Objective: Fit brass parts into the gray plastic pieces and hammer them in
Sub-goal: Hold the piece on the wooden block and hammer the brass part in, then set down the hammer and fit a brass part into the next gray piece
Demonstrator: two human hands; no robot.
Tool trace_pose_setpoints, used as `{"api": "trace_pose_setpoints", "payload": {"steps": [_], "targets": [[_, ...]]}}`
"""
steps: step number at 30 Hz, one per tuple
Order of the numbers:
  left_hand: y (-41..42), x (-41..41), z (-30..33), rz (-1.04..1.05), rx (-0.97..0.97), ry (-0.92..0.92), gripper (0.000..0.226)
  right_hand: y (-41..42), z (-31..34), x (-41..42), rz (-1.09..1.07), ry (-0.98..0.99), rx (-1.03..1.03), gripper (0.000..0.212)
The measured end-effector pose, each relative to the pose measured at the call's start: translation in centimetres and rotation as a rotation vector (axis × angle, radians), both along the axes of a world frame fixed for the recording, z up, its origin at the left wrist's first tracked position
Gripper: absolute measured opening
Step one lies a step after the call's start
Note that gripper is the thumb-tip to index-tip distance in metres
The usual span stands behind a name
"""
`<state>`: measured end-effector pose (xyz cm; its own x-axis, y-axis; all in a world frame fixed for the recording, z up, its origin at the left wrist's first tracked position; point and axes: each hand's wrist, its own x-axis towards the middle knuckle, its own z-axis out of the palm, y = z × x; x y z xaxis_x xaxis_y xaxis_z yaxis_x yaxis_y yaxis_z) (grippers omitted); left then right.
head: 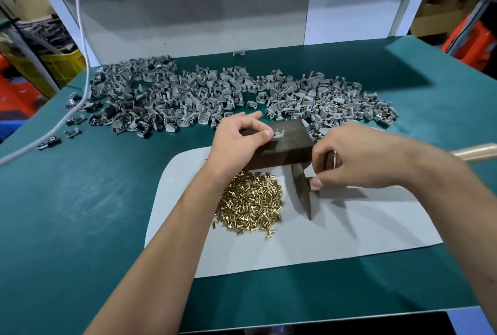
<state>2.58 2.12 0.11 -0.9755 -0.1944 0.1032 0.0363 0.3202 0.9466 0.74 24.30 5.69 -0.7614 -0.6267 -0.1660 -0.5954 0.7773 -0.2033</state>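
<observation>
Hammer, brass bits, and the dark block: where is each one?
hammer (302, 192): head view, on its dark metal head.
brass parts (250, 205): head view, middle of the gold pile.
dark block (289, 141): head view, on its top face.

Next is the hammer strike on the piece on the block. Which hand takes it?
Right. The right hand already grips the hammer beside the block; the left hand is pinching the gray piece on top of the block.
</observation>
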Motion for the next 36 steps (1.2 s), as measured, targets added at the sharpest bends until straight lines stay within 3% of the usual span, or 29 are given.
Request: {"api": "trace_pose_setpoints", "payload": {"steps": [5,12,15,18,22,27,30,35,36], "targets": [[0.1,0.3,0.3,-0.017,0.105,0.001,0.019,-2.4,-0.6,-1.2,-0.073,0.333,-0.323,0.020],[-0.2,0.0,0.5,-0.019,0.145,0.030,0.026,-4.8,-3.7,-2.3,0.032,0.390,-0.534,0.019],[-1.2,-0.7,0.2,0.163,-0.133,0.076,0.017,-4.3,-4.6,-2.5,-0.038,0.415,-0.637,0.028],[-3.4,-1.1,-0.4,0.318,-0.507,0.050,0.029,-3.4,-4.8,-3.1,-0.165,0.448,-0.638,0.043],[-5.8,-1.5,-1.5,0.317,-0.668,-0.100,0.034,-2.4,-5.2,-4.0,-0.423,0.472,-0.602,0.056],[-6.9,-1.7,-2.4,0.183,-0.739,-0.151,0.039,-1.6,-5.2,-4.3,-0.669,0.506,-0.683,0.050],[-7.2,-1.5,-2.2,0.203,-0.700,-0.098,0.029,-2.1,-4.8,-3.6,-0.532,0.507,-0.706,0.041],[-7.7,-0.9,-1.6,0.337,-0.592,-0.086,0.000,-6.1,-4.5,0.7,0.026,0.405,-0.698,0.027],[-7.7,-0.8,-1.5,0.346,-0.595,-0.076,0.005,-7.0,-4.6,1.7,0.140,0.365,-0.680,0.025]]}}
